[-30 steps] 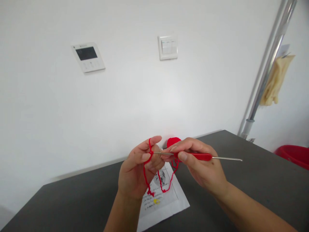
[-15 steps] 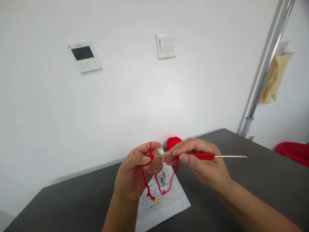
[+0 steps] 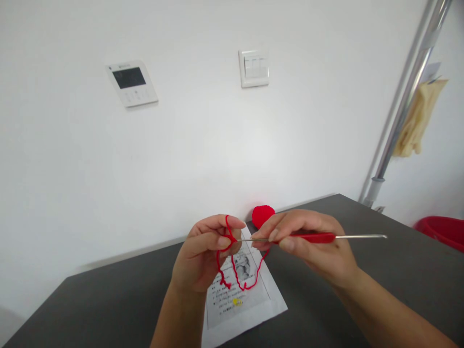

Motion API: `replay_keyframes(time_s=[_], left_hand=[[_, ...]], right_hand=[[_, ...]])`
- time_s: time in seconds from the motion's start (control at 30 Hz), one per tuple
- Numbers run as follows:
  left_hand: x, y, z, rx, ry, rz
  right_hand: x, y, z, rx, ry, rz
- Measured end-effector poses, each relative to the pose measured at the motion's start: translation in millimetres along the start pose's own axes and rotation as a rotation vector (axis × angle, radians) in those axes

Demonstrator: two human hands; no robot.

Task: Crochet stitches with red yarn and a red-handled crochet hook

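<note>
Between thumb and fingers, my left hand [image 3: 205, 256] pinches red yarn [image 3: 227, 238], with a strand looped over its index finger. My right hand [image 3: 315, 244] holds a double-ended crochet hook [image 3: 313, 237] by its red handle, level, with one metal end pointing right. The other metal end reaches the yarn at my left fingertips; its tip is hidden there. A short twisted tail of yarn hangs below my left hand. Another strand droops over the printed sheet [image 3: 266, 304] and rises behind my right hand, near the red yarn ball [image 3: 263, 216].
A small yellow item [image 3: 237, 302] lies on the sheet, on the dark grey table [image 3: 119, 299]. The white wall behind carries an intercom panel [image 3: 132, 83] and a switch [image 3: 254, 68]. At right are a metal pole [image 3: 406, 104], a cream cloth [image 3: 420, 118] and a red basin [image 3: 440, 232].
My right hand and the hook have shifted right, drawing the hook away from my left fingers. The hanging yarn tail has risen off the yellow item. The view has shifted slightly.
</note>
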State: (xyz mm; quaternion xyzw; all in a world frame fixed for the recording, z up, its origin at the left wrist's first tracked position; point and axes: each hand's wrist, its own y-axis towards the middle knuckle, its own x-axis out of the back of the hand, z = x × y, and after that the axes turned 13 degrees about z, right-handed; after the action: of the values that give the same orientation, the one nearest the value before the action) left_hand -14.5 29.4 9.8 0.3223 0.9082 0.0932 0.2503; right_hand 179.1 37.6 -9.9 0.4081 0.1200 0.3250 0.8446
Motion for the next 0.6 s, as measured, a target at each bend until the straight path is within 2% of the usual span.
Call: replay_keyframes(time_s=[0.1, 0.17, 0.27, 0.43, 0.5, 0.6], left_hand=[[0.3, -0.7, 2.8, -0.041, 0.084, -0.076], [1.7, -1.6, 5.8, -0.071, 0.161, -0.115], [3.8, -2.8, 9.6, -0.094, 0.244, -0.146], [1.7, -2.5, 9.0, -0.036, 0.289, -0.149], [-0.4, -1.9, 8.1, -0.018, 0.3, -0.171], [-2.6, -1.2, 7.6, 0.0, 0.296, -0.19]], right_hand=[[-6.5, 2.2, -9.6, -0.04, 0.212, -0.106], [-8.4, 1.7, -16.8, 0.0, 0.19, -0.152], [-5.6, -2.4, -24.5, 0.129, -0.107, -0.141], [7.7, -2.8, -22.6, 0.322, -0.64, 0.057], [11.8, 0.2, -20.1, 0.379, -0.774, 0.115], [14.8, 2.8, -18.7, 0.373, -0.837, 0.155]])
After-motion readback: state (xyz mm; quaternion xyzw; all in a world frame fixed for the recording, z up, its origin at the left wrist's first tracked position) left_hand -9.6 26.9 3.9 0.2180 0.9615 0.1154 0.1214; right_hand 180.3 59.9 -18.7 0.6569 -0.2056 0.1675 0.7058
